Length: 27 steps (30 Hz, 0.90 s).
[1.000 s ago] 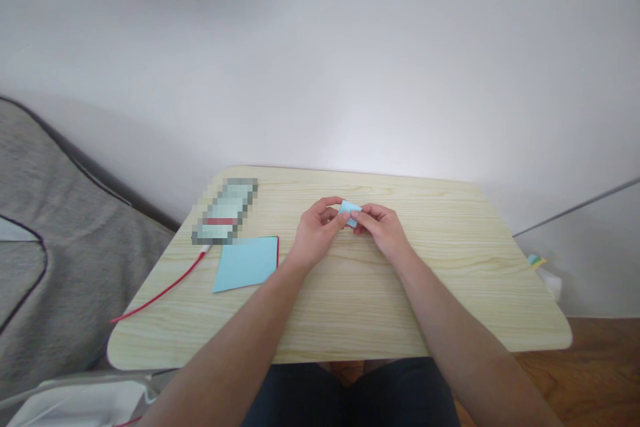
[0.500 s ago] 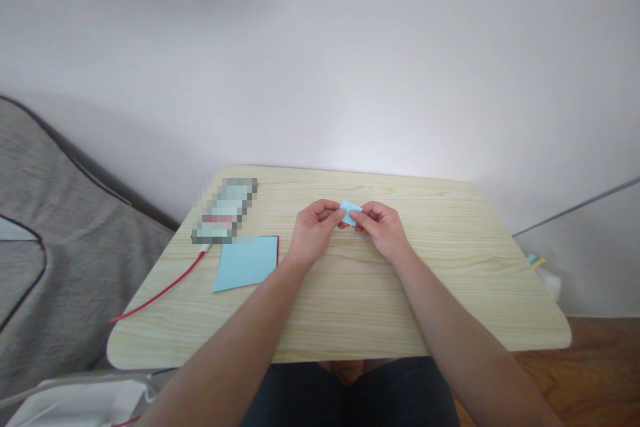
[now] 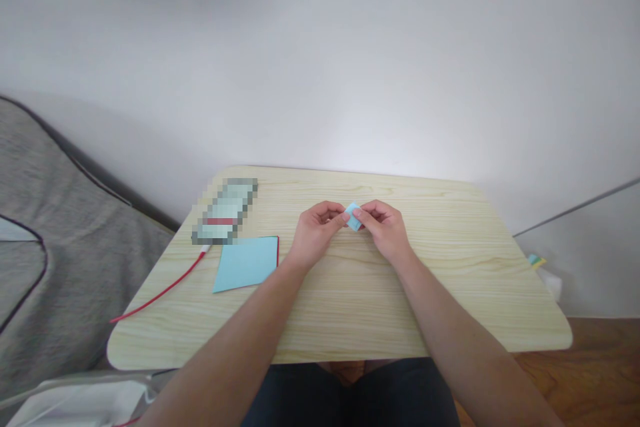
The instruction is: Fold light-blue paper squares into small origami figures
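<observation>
A small folded piece of light blue paper [image 3: 353, 216] is held just above the table, between my two hands. My left hand [image 3: 319, 230] pinches its left side with thumb and fingers. On the other side, my right hand [image 3: 384, 228] grips it, thumb pressed on the face turned to me. The fingertips behind the paper are hidden. A stack of square blue paper [image 3: 246, 262] with a red edge showing on its right lies left of my left forearm, flat on the table.
The pale wood-grain table [image 3: 465, 280] stands against a white wall [image 3: 350, 67]. A pixelated phone [image 3: 226, 210] lies at the table's left, with a red cable [image 3: 165, 293] running off the edge. Grey fabric [image 3: 80, 260] rises at the far left. Dark-clothed legs [image 3: 350, 393] are below the front edge.
The folded paper has turned in my fingers and now stands more on a corner, slightly farther right. Both hands have shifted a little to the right. The phone and paper stack stay put.
</observation>
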Each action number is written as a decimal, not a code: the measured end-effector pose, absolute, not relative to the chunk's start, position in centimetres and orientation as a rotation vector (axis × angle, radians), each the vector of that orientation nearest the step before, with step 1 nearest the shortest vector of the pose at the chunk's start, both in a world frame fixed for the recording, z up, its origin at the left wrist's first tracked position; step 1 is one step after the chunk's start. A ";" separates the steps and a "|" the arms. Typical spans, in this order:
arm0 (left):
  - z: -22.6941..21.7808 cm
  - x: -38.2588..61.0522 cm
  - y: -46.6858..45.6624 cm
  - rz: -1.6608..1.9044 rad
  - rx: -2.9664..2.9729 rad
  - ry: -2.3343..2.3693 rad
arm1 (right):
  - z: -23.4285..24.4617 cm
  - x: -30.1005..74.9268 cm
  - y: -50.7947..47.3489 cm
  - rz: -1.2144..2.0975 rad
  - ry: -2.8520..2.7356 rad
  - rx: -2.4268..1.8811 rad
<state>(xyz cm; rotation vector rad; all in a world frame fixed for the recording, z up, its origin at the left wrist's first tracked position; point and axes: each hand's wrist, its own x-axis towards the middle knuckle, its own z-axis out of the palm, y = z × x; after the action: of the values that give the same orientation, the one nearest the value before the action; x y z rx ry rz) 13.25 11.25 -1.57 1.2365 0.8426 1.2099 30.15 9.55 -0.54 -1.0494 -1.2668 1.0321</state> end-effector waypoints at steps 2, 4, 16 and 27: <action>-1.6 13.2 11.3 1.180 1.283 0.876 | -0.5 30.2 9.6 1.021 -1.256 -1.054; -1.6 13.1 11.2 1.151 1.338 0.898 | -0.5 30.3 9.5 1.015 -1.249 -1.053; -1.1 13.6 10.7 1.161 1.388 0.846 | -0.8 30.4 9.7 1.052 -1.218 -1.064; -0.9 13.5 10.8 1.122 1.183 0.781 | -0.7 30.4 9.8 1.061 -1.262 -1.078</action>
<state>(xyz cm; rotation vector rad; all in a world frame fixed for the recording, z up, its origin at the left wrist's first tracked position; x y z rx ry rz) 13.54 10.82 -0.90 1.1835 0.7814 1.1217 30.39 9.77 -0.66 -1.0779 -1.2621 1.0610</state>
